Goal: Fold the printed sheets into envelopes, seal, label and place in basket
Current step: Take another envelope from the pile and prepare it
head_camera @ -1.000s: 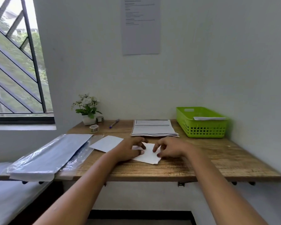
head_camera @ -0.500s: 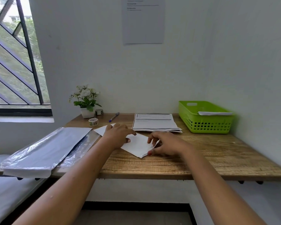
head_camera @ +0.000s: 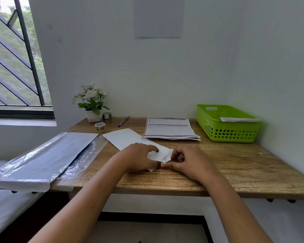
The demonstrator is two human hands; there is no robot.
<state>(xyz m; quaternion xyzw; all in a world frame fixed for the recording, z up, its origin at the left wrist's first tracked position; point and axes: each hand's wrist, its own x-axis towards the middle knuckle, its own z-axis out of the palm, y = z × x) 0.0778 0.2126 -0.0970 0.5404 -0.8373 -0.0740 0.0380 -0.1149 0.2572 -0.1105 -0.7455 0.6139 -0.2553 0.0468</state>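
Observation:
A white envelope [head_camera: 128,138] lies slantwise on the wooden desk [head_camera: 235,165], its near end under my hands. My left hand [head_camera: 139,156] rests on it, forefinger stretched across the paper, thumb at the near edge. My right hand [head_camera: 187,159] has curled fingers and pinches the raised paper corner [head_camera: 162,156] at the envelope's right end. A stack of printed sheets [head_camera: 169,128] sits behind, near the wall. The green basket [head_camera: 226,132] at the back right holds one white envelope [head_camera: 239,119].
A plastic-wrapped pack of envelopes [head_camera: 47,158] overhangs the desk's left edge. At the back left stand a potted white flower [head_camera: 91,102], two tape rolls [head_camera: 100,126] and a blue pen [head_camera: 123,121]. A wall bounds the desk on the right.
My hands have drawn closer together on the near end of the envelope. The right hand now pinches its lifted corner. The camera has tilted down and closer.

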